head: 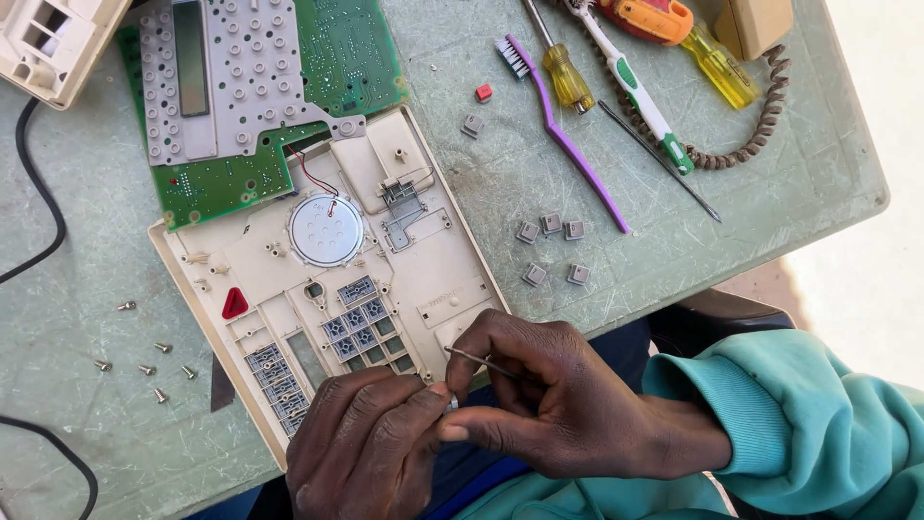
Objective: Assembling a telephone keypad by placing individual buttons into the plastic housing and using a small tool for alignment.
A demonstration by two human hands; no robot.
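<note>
My right hand (558,404), in a teal sleeve, pinches a thin metal pin (478,362) between thumb and fingers. My left hand (366,443) is just left of it and pinches a small grey key (450,403) at its fingertips. Both hands meet over the near corner of an opened cream phone casing (423,279). The casing lies inside-up and shows a round speaker (326,229), a red triangular piece (234,304) and rows of grey keys (358,323).
A green circuit board (346,48) with a grey rubber keypad mat (241,77) lies behind the casing. Loose grey keys (551,224), a red key (484,92), several screws (144,369), a purple toothbrush (568,144), yellow screwdrivers (568,82), a coiled cord (760,125) and a black cable (38,193) are spread around.
</note>
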